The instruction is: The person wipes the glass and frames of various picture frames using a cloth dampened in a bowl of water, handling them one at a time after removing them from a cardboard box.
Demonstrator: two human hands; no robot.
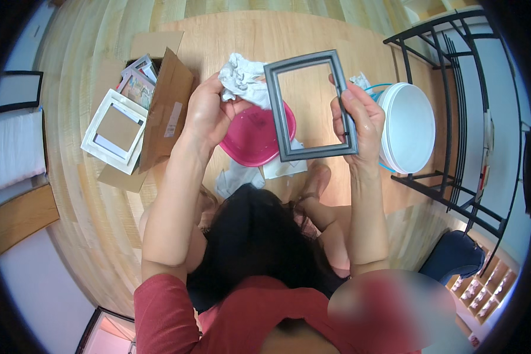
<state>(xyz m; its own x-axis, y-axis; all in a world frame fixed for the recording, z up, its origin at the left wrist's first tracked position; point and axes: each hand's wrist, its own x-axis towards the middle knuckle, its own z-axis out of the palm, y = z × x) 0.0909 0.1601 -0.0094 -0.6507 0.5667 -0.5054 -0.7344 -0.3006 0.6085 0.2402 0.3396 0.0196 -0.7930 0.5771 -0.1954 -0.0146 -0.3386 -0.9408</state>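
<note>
My left hand (209,108), turned partly palm up, holds a crumpled white cloth (243,78). The cloth touches or nearly touches the left side of an empty grey picture frame (310,152). My right hand (365,117) grips that frame by its right side, thumb on the front and fingers behind. Through the frame's opening I see the floor and part of a pink plastic basin (252,135). The basin sits below and between my hands.
On the left, an open cardboard box (166,119) holds several pictures, with a white picture frame (135,155) leaning on it. A white bucket (409,128) with a blue handle stands at right, by a black metal rack (447,110). Another cloth (239,179) lies near my feet.
</note>
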